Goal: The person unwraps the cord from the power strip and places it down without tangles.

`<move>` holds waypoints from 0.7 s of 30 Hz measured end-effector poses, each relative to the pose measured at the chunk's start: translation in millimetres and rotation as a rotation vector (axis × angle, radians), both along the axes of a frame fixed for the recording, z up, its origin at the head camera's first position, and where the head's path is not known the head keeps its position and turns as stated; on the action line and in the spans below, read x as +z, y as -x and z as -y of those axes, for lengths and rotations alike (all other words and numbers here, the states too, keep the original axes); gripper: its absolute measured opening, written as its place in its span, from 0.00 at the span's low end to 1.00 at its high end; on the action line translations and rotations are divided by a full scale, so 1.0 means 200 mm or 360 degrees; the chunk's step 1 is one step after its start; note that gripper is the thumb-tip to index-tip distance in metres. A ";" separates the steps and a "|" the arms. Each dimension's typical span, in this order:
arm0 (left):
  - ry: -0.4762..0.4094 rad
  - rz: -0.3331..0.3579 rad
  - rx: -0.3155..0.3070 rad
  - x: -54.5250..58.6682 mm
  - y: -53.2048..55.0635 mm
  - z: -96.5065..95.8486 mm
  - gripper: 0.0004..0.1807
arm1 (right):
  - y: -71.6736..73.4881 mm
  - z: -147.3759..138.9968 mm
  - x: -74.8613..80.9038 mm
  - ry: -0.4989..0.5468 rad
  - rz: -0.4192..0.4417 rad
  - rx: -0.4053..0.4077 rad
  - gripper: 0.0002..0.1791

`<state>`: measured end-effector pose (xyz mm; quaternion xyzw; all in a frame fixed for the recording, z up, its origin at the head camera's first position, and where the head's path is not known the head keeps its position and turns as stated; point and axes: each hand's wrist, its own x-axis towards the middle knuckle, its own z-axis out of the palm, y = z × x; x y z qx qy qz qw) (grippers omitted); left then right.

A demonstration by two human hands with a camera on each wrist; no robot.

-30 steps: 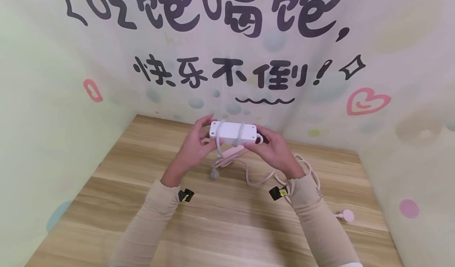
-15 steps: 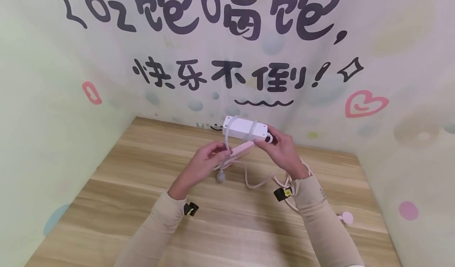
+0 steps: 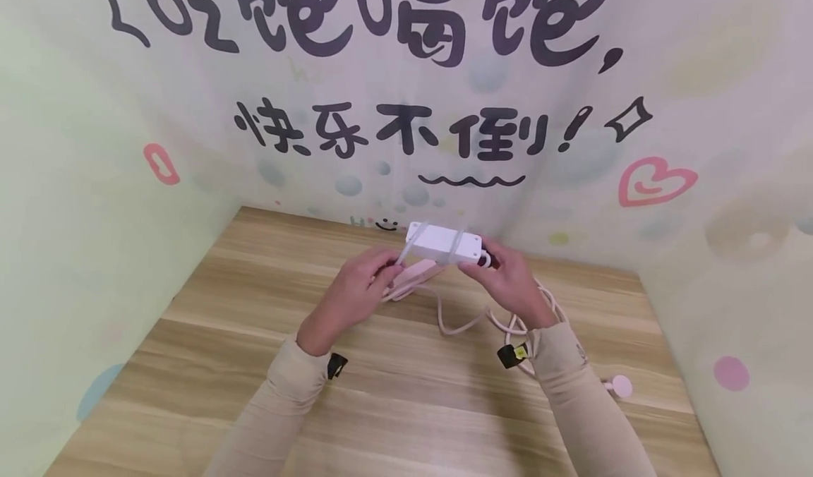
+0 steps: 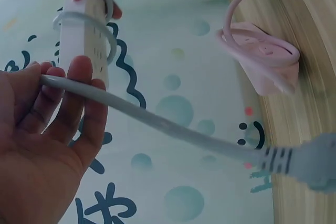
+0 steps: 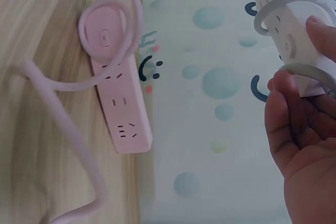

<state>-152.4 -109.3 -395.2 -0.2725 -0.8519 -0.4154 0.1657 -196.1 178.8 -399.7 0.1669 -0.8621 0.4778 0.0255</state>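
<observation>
A white power strip (image 3: 438,243) is held up over the back of the table, its grey cord wrapped around it. My right hand (image 3: 511,279) grips its right end; in the right wrist view, sockets and a round button show on its face. With thumb and fingers my left hand (image 3: 357,286) pinches the grey cord (image 4: 157,121) just off the strip's left end. From that pinch the cord runs to a grey plug (image 4: 315,163), which hangs free in the left wrist view. Behind and below lies a pink power strip (image 5: 123,108) on the table, touched by neither hand.
The pink strip's cord (image 3: 454,332) loops across the table to the right, under my right wrist. Its round pink plug (image 3: 619,386) lies near the table's right side. A printed cloth wall (image 3: 406,89) closes off the back and both sides of the wooden table (image 3: 394,413).
My left hand has let go of the white strip's left end, moved down and taken its grey cord. The strip has shifted slightly right in my right hand.
</observation>
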 end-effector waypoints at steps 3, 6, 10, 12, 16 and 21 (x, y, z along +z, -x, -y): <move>0.0014 -0.0074 0.0042 0.00 0.01 0.02 0.06 | -0.02 -0.01 -0.02 -0.0050 0.0020 0.0005 0.30; 0.0041 -0.0112 0.0066 0.00 0.03 0.03 0.06 | -0.04 -0.03 -0.04 -0.0060 0.0024 0.0032 0.28; 0.0063 -0.0141 0.0116 0.01 0.04 0.06 0.07 | -0.05 -0.04 -0.06 -0.0089 -0.0028 0.0078 0.24; 0.0058 -0.0135 0.0141 0.02 0.05 0.07 0.07 | -0.06 -0.05 -0.07 -0.0096 -0.0041 0.0102 0.23; 0.0057 -0.0082 0.0188 0.03 0.07 0.07 0.07 | -0.07 -0.08 -0.07 -0.0098 0.0007 0.0129 0.24; 0.0067 -0.0008 0.0226 0.03 0.08 0.07 0.07 | -0.11 -0.09 -0.06 -0.0149 0.0094 0.0128 0.26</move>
